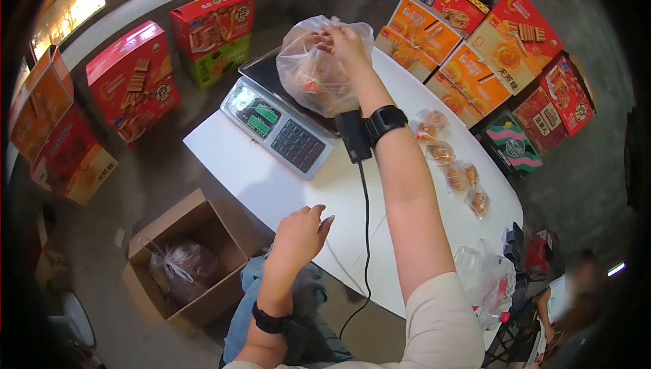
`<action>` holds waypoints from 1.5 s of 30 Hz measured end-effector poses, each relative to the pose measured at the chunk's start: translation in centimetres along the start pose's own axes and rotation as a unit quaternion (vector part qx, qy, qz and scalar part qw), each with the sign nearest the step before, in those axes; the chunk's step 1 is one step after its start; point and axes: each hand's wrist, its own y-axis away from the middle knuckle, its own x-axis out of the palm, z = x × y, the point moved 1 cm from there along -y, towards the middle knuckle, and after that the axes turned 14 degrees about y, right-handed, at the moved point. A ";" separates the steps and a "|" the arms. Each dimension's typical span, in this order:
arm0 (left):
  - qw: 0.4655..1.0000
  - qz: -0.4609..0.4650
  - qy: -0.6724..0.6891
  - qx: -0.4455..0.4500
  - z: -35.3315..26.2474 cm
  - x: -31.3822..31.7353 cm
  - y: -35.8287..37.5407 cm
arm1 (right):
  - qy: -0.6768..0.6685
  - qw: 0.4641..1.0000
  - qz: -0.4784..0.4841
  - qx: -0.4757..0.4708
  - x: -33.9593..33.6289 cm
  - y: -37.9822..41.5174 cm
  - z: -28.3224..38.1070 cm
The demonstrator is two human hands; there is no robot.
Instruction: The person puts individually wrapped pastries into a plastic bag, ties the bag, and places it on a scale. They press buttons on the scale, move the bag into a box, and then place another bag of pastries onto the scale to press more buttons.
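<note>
Nearest the camera, the left hand (300, 233) is hovering just off the near edge of the white desk (271, 186), fingers loosely curled and grasping nothing. Farther out, the right hand (346, 42) is reaching across the desk with its arm stretched long, and its fingers are pinching the gathered top of a clear plastic bag (313, 70). The bag is sitting on the steel pan of a digital scale (278, 125) at the far left part of the desk, directly below and slightly left of the gripping hand, so the right hand is the one on it while the left is well apart. The bag is hanging tall, its long axis running up toward the pinch; it is thin, crinkled and bulging with small orange-brown wrapped snacks. To the right, loose wrapped snacks (451, 162) are lying in a row on the desk. Beyond, colourful cartons (475, 50) are leaning against the wall.
</note>
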 end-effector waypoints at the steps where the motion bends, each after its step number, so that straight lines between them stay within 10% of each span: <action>1: 1.000 0.018 -0.015 -0.016 0.0 0.0 -0.1 | -0.008 1.000 0.009 0.003 0.1 0.2 0.1; 20: 0.989 0.082 -0.073 -0.095 1.0 -0.3 0.7 | 0.163 0.979 -0.018 -0.117 -0.3 11.9 -3.1; 37: 0.988 0.073 -0.091 -0.100 2.2 0.0 1.0 | 0.648 0.707 0.122 -0.255 4.9 17.6 -10.5; 45: 0.989 0.057 -0.098 -0.093 2.3 -0.2 1.2 | 0.661 0.708 0.122 -0.217 5.3 17.3 -11.9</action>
